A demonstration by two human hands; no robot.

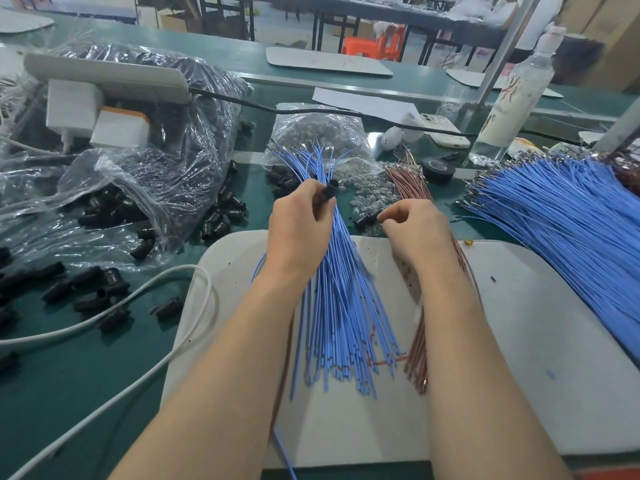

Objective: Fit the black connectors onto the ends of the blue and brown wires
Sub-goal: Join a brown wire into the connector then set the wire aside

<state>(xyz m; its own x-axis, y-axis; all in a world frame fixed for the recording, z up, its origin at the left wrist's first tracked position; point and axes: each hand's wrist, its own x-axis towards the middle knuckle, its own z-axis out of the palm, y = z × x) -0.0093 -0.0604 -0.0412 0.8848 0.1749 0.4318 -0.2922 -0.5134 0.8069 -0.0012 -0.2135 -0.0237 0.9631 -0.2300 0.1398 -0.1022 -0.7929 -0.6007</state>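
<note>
Forearms (225,393) low in frame, reaching over white board (519,341) on green counter (86,375). Blue wires (343,306) fanned across board between the arms, cut tails toward camera, metal tips at far end. Brown wires (417,344) in thinner bunch just right of them, partly hidden by right wrist. Left hand (298,223) clenched round black connector (330,192), open mouth pointing up and away, held over far half of blue fan. Right hand (412,223) curled, fingertips pinched close against second connector (367,219) beside the fan; cannot tell if gripping it, gripping a wire end, or only touching. Loose connectors (221,216) spilled to the left, near plastic bag (138,188). Risks from here: wrong tip pulled from a crowded fan, neighbours dragged along and tangled. Tip fed in skewed or rotated, so bent or not latched. Blue and brown swapped between cavities, no marking readable. Wrists right over both bunches, so easy to sweep wires off board. Easy to mistake half-seated wire for finished; worth a tug check.
</note>
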